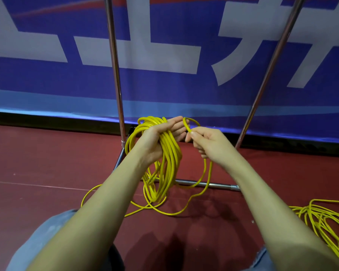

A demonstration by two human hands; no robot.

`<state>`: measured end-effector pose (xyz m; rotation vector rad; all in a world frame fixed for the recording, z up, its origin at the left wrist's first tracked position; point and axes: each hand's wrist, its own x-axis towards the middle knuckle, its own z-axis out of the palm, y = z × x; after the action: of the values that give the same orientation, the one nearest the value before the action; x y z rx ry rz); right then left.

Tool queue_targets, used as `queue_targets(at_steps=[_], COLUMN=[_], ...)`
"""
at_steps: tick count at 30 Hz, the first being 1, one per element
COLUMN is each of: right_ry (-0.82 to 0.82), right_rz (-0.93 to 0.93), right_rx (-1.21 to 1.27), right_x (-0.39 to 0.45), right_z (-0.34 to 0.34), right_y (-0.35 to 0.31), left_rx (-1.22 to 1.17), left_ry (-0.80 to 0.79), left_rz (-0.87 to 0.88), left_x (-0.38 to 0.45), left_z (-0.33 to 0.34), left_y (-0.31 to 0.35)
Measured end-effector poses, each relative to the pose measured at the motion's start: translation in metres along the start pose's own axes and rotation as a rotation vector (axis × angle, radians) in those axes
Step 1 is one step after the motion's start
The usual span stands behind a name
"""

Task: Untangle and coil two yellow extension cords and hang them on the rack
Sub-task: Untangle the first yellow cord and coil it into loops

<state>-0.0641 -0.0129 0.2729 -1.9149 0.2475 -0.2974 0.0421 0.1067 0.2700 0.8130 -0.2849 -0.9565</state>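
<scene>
A coil of yellow extension cord (169,153) hangs from my left hand (160,137), several loops lying across its palm with the fingers stretched out. My right hand (205,141) pinches a strand of the same cord just right of the coil, a small loop arching above the thumb. Loose cord trails from there down to the red floor in wide curves. A second yellow cord (325,222) lies in a loose heap on the floor at the lower right. The metal rack (204,184) stands right behind my hands; only its two uprights and its low base bars show.
A blue banner with large white characters (164,55) covers the wall behind the rack. Red floor (47,163) stretches to the left and front. My knees in blue jeans (37,241) sit at the bottom of the view.
</scene>
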Motion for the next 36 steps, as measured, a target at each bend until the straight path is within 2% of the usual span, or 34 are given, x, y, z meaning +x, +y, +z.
queue_targets(at_steps=[5, 8, 11, 15, 19, 22, 25, 33, 36], right_ry=[-0.176, -0.184, -0.038, 0.283, 0.373, 0.304, 0.212, 0.041, 0.120], right_rz=[0.024, 0.015, -0.009, -0.073, -0.189, -0.236, -0.239, 0.019, 0.022], right_rx=[0.138, 0.132, 0.051, 0.114, 0.030, -0.069, -0.130, 0.079, 0.182], right_x=[-0.004, -0.007, -0.007, -0.003, -0.001, 0.001, 0.000, -0.003, -0.002], right_z=[0.000, -0.002, -0.003, 0.001, 0.002, 0.002, 0.006, 0.006, 0.002], right_y=[-0.006, -0.007, -0.001, 0.006, 0.006, 0.008, 0.007, 0.020, 0.026], left_rx=[-0.154, -0.185, -0.216, -0.277, -0.206, -0.196, -0.269, -0.390, -0.441], left_ry=[0.013, 0.036, 0.091, 0.127, 0.073, 0.009, 0.009, 0.068, 0.079], left_rz=[0.022, 0.038, 0.072, 0.093, -0.001, -0.021, 0.036, 0.169, 0.212], left_x=[-0.002, 0.001, 0.004, 0.005, -0.001, -0.005, -0.004, -0.002, 0.000], left_z=[0.003, 0.003, 0.004, 0.001, 0.004, 0.006, 0.009, 0.007, -0.002], left_y=[-0.001, -0.001, 0.000, 0.003, 0.004, 0.001, -0.001, 0.009, 0.015])
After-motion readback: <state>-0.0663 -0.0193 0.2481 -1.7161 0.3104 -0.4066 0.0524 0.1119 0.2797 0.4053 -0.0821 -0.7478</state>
